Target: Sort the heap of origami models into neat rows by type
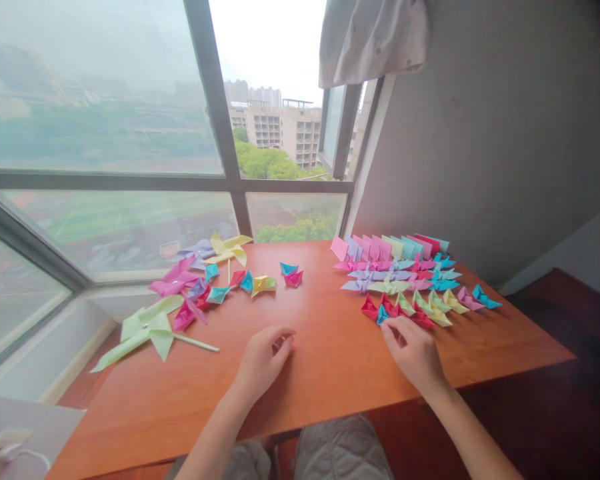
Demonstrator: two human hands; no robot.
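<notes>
My left hand (263,360) rests on the orange wooden table (330,373), fingers curled over a small red paper piece (280,343) that barely shows. My right hand (414,350) lies further right with fingers stretched toward a red folded piece (423,319) at the front of a spread of coloured folded paper pieces (410,280); its fingertips touch or nearly touch it. Whether it grips anything is unclear.
Paper pinwheels, green (145,330), pink (173,280) and yellow (227,250), lie at the table's left by the window (130,133). Several small folded shapes (250,281) sit mid-table. A grey wall (480,133) stands right; a white device with a cable (5,447) is at bottom left.
</notes>
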